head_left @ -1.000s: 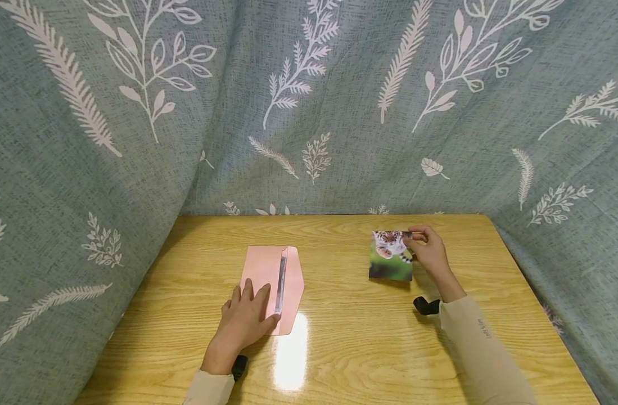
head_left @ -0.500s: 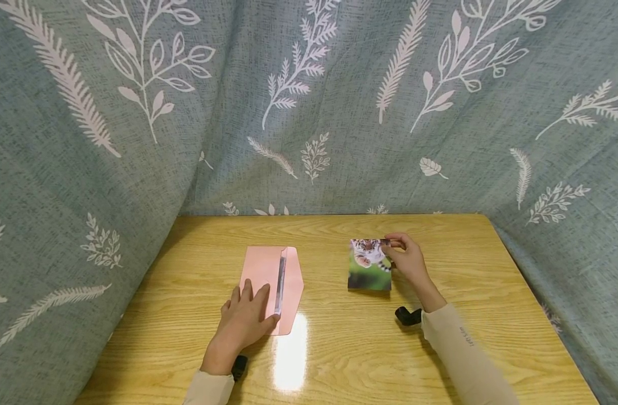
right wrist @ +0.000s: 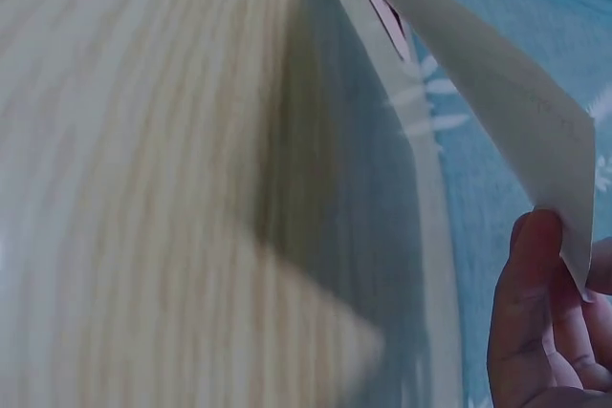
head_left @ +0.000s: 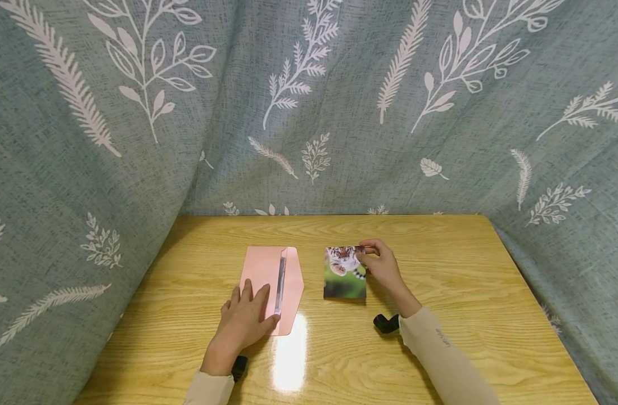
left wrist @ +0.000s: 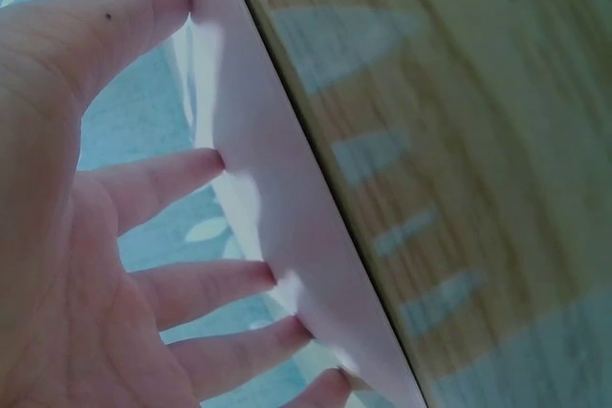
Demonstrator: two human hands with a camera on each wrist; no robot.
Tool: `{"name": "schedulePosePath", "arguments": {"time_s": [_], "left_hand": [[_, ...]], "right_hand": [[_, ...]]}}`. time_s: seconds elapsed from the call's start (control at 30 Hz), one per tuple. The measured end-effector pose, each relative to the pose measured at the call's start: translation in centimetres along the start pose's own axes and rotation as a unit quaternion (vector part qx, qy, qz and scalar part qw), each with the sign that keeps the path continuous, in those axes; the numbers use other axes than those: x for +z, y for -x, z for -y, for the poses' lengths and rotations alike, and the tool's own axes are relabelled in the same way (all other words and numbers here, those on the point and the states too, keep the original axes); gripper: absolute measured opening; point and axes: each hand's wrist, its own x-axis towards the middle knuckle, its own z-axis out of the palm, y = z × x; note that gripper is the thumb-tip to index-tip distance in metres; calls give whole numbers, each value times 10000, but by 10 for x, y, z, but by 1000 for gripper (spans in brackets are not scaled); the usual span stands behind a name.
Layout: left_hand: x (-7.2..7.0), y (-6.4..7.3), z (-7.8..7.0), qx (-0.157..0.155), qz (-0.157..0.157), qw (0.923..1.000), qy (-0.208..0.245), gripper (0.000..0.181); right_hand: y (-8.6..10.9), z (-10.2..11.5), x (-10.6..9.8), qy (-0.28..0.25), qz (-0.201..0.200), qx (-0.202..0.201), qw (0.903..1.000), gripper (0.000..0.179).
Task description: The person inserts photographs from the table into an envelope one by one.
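Observation:
A pink envelope [head_left: 262, 263] lies on the table with its flap [head_left: 293, 287] opened out to the right. Along its mouth shows a narrow strip of a picture [head_left: 280, 284] inside. My left hand [head_left: 247, 316] rests on the envelope's lower part, fingers spread and fingertips down on the paper. To the right, my right hand [head_left: 382, 267] pinches a photo [head_left: 345, 278] of a white tiger on green by its upper right corner. In the right wrist view the photo's pale back [right wrist: 507, 93] faces the camera, raised over the table and slightly bowed.
The wooden table [head_left: 440, 270] reflects a bright patch of light [head_left: 290, 360] in front of the envelope. A blue-green leaf-patterned curtain [head_left: 309, 112] hangs behind the table and along both sides. Black wrist-worn devices [head_left: 386, 323] sit at both sleeves.
My right hand has carried the tiger photo leftward and a little nearer to me, closer to the envelope. The left hand and envelope have stayed in place.

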Motion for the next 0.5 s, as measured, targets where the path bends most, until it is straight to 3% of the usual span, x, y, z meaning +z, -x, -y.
{"name": "schedulePosePath", "arguments": {"time_s": [0.17, 0.37, 0.5], "left_hand": [[0, 1, -1, 25, -54, 10000, -26, 74], [0, 1, -1, 18, -56, 10000, -20, 75], [0, 0, -1, -8, -38, 10000, -30, 75]], "right_hand": [[5, 13, 14, -59, 131, 85, 9999, 33], [-8, -13, 28, -327, 194, 210, 9991, 34], [-13, -23, 39, -191, 123, 149, 9996, 33]]}}
